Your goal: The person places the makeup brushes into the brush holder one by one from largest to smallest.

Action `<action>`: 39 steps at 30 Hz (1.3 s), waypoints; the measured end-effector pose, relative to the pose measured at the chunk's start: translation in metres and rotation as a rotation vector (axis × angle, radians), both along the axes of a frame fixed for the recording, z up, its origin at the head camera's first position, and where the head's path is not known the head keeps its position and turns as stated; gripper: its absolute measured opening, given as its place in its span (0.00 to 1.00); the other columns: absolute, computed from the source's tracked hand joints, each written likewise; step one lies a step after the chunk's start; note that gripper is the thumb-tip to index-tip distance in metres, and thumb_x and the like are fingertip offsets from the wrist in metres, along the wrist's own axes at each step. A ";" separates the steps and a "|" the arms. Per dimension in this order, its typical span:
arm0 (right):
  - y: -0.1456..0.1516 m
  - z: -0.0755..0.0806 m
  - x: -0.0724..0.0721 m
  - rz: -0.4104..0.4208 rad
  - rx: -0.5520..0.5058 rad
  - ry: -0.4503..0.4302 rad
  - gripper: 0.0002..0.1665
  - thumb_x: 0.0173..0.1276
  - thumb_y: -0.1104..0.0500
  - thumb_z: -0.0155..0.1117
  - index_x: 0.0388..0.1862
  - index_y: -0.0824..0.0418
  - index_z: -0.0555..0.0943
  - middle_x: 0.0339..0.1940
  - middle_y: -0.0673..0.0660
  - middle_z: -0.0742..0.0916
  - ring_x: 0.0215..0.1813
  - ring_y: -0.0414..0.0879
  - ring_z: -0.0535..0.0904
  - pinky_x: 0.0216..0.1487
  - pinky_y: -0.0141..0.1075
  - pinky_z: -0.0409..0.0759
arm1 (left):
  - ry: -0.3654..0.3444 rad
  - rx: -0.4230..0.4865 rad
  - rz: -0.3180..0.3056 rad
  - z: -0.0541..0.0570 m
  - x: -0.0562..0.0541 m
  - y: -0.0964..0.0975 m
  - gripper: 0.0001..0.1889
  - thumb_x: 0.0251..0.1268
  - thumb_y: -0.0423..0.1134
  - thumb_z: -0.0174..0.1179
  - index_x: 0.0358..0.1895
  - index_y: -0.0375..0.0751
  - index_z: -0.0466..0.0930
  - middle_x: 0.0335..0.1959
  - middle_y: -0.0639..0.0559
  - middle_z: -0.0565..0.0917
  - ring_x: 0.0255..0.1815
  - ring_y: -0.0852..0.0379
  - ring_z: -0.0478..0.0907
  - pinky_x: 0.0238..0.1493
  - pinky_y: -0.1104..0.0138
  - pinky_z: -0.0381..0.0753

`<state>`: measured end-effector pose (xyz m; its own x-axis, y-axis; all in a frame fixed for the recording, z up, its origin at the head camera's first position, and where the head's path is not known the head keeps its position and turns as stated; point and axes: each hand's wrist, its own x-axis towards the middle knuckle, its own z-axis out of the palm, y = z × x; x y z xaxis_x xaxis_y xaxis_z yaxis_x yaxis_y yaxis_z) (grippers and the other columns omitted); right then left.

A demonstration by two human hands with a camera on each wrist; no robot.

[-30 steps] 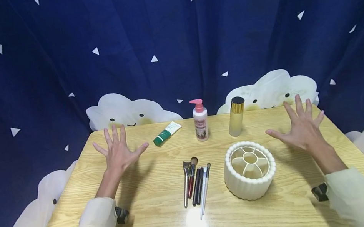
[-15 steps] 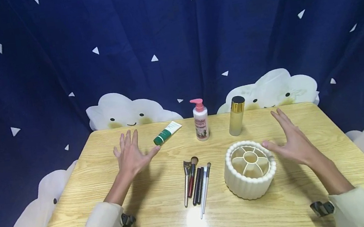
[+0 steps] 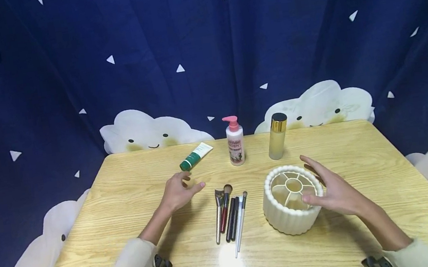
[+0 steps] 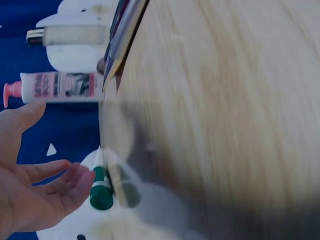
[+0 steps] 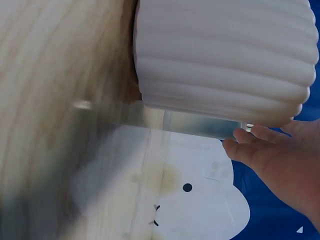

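Observation:
My left hand (image 3: 179,192) hovers over the table, left of a row of makeup brushes (image 3: 225,214), its fingers loosely bent around nothing. Just beyond its fingers lies a green and white squeeze tube (image 3: 196,156). My right hand (image 3: 337,189) is at the right side of a cream, ribbed round organizer (image 3: 293,218) with a beaded rim and divided inside. The thumb overlaps the organizer's rim in the head view, while the other fingers extend past its far right side. In the right wrist view those fingers (image 5: 245,145) appear right by the rim, apart from the ribbed wall.
A white pump bottle (image 3: 236,146) with a pink top stands at the back middle of the wooden table (image 3: 122,183). Right of it is a frosted bottle (image 3: 277,143) with a gold and black cap. A dark blue curtain (image 3: 201,39) hangs behind.
Both hands have moved inward from the table's sides. The left came toward the brushes, its spread fingers relaxing into a bend; the right came to the organizer. The objects have stayed put.

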<state>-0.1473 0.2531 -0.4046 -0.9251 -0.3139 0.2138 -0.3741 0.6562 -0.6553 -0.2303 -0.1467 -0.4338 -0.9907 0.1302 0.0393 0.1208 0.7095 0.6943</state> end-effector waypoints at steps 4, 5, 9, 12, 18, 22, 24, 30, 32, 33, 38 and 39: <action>-0.001 -0.006 0.003 0.009 0.000 -0.003 0.62 0.47 0.49 0.74 0.75 0.61 0.51 0.65 0.71 0.72 0.61 0.66 0.72 0.55 0.65 0.70 | -0.066 0.073 -0.018 -0.005 0.002 0.011 0.29 0.54 0.48 0.68 0.53 0.29 0.77 0.42 0.41 0.84 0.41 0.49 0.80 0.41 0.62 0.82; -0.002 -0.007 0.004 0.009 0.001 -0.005 0.62 0.46 0.48 0.75 0.75 0.62 0.51 0.65 0.70 0.72 0.61 0.67 0.72 0.55 0.66 0.70 | -0.080 0.088 -0.017 -0.006 0.002 0.013 0.28 0.53 0.48 0.68 0.52 0.29 0.78 0.40 0.42 0.84 0.40 0.51 0.81 0.41 0.62 0.82; -0.003 -0.012 0.005 -0.001 -0.007 -0.024 0.64 0.44 0.48 0.76 0.75 0.60 0.51 0.67 0.71 0.69 0.63 0.69 0.69 0.56 0.69 0.67 | -0.122 0.154 -0.026 -0.011 0.003 0.021 0.25 0.51 0.43 0.69 0.47 0.26 0.79 0.33 0.43 0.85 0.32 0.53 0.82 0.36 0.65 0.82; -0.004 -0.015 0.006 -0.018 -0.002 -0.032 0.67 0.41 0.47 0.78 0.76 0.58 0.50 0.68 0.71 0.68 0.65 0.69 0.67 0.57 0.70 0.65 | -0.197 0.247 -0.040 -0.014 0.004 0.027 0.23 0.51 0.39 0.69 0.45 0.23 0.78 0.31 0.40 0.84 0.28 0.49 0.84 0.33 0.63 0.84; -0.005 -0.020 0.007 -0.046 0.017 -0.024 0.70 0.38 0.45 0.80 0.76 0.58 0.49 0.69 0.70 0.67 0.66 0.68 0.66 0.57 0.70 0.64 | -0.283 0.284 -0.002 -0.018 0.006 0.039 0.17 0.48 0.36 0.71 0.38 0.26 0.79 0.27 0.41 0.84 0.26 0.50 0.84 0.32 0.63 0.84; -0.006 -0.020 0.007 -0.058 0.018 -0.019 0.70 0.38 0.45 0.80 0.75 0.60 0.50 0.68 0.70 0.68 0.65 0.68 0.67 0.57 0.71 0.64 | -0.264 0.238 0.000 -0.019 0.008 0.045 0.14 0.47 0.35 0.71 0.33 0.28 0.80 0.24 0.43 0.85 0.22 0.52 0.84 0.29 0.64 0.84; -0.006 -0.020 0.006 -0.058 0.016 -0.017 0.70 0.38 0.45 0.80 0.75 0.60 0.50 0.68 0.69 0.68 0.65 0.68 0.67 0.57 0.70 0.64 | -0.244 0.208 -0.005 -0.020 0.008 0.047 0.12 0.47 0.34 0.71 0.30 0.29 0.80 0.23 0.44 0.84 0.20 0.55 0.82 0.26 0.67 0.82; -0.007 -0.020 0.006 -0.051 0.009 -0.008 0.69 0.39 0.45 0.79 0.76 0.59 0.50 0.68 0.69 0.68 0.66 0.67 0.66 0.58 0.70 0.64 | -0.203 0.134 0.000 -0.021 0.009 0.050 0.07 0.46 0.32 0.71 0.24 0.33 0.81 0.20 0.46 0.84 0.17 0.60 0.79 0.21 0.73 0.77; -0.007 -0.019 0.007 -0.051 0.012 -0.010 0.69 0.39 0.45 0.79 0.75 0.60 0.50 0.68 0.69 0.68 0.66 0.68 0.66 0.58 0.70 0.64 | -0.202 0.131 0.001 -0.022 0.009 0.051 0.06 0.45 0.31 0.70 0.24 0.33 0.82 0.21 0.45 0.85 0.17 0.59 0.80 0.21 0.73 0.78; -0.007 -0.020 0.007 -0.052 0.014 -0.011 0.69 0.39 0.45 0.79 0.75 0.60 0.50 0.69 0.69 0.68 0.66 0.68 0.66 0.58 0.71 0.64 | -0.199 0.132 0.002 -0.022 0.009 0.051 0.06 0.45 0.31 0.70 0.24 0.33 0.82 0.22 0.45 0.85 0.17 0.59 0.80 0.21 0.72 0.78; -0.007 -0.020 0.008 -0.055 0.022 -0.017 0.69 0.40 0.45 0.79 0.76 0.60 0.49 0.70 0.70 0.66 0.67 0.68 0.65 0.58 0.71 0.63 | -0.184 0.167 0.030 -0.025 0.010 0.051 0.07 0.44 0.30 0.69 0.26 0.32 0.81 0.21 0.45 0.84 0.16 0.60 0.79 0.22 0.72 0.78; -0.007 -0.021 0.008 -0.055 0.023 -0.017 0.69 0.40 0.45 0.79 0.76 0.59 0.49 0.70 0.70 0.66 0.67 0.68 0.65 0.58 0.71 0.63 | -0.181 0.181 0.036 -0.026 0.010 0.051 0.06 0.45 0.29 0.68 0.26 0.31 0.81 0.20 0.44 0.84 0.16 0.60 0.78 0.22 0.72 0.78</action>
<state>-0.1396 0.2464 -0.4252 -0.9446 -0.2669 0.1912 -0.3259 0.6907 -0.6456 -0.2202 -0.0955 -0.4599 -0.9876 0.1019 -0.1192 -0.0396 0.5736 0.8182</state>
